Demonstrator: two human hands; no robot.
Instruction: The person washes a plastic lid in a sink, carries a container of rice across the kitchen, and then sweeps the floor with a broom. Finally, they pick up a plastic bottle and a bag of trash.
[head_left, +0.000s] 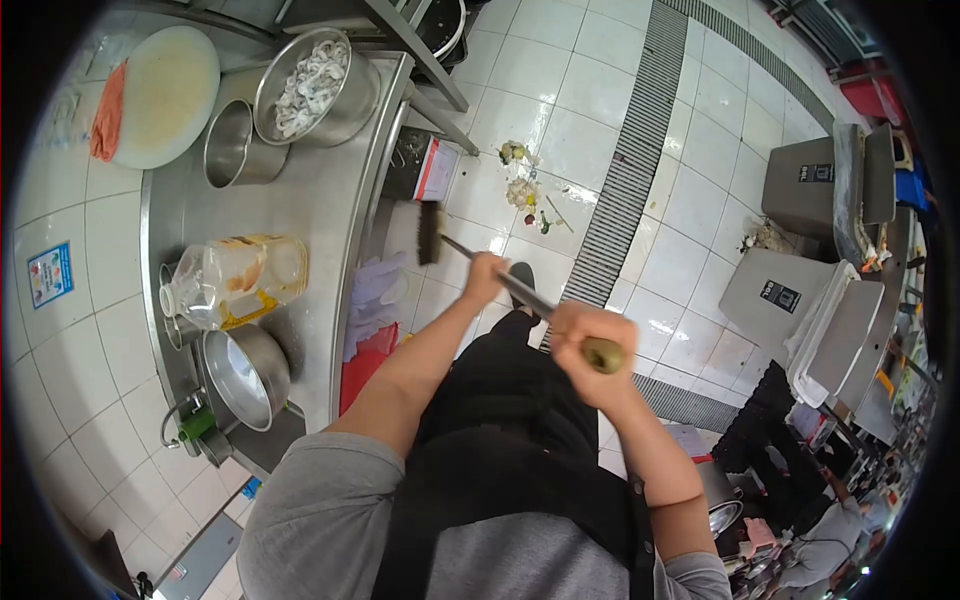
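I hold a broom with both hands. My left hand (485,280) grips the thin handle (525,292) partway down. My right hand (592,345) is closed around the handle's green top end. The dark broom head (428,232) is on the white tiled floor beside the steel counter (330,230). A scatter of food scraps (520,188) lies on the tiles just beyond the broom head. A tilted red and white box-like thing (437,170) stands by the counter leg close to the scraps.
The counter carries a large steel bowl of pale cut food (312,85), smaller steel pots (232,148), an oil jug on its side (235,280), a round cutting board (165,95) and an orange cloth (108,112). A floor drain grate (625,180) runs past. Grey bins (815,185) stand right.
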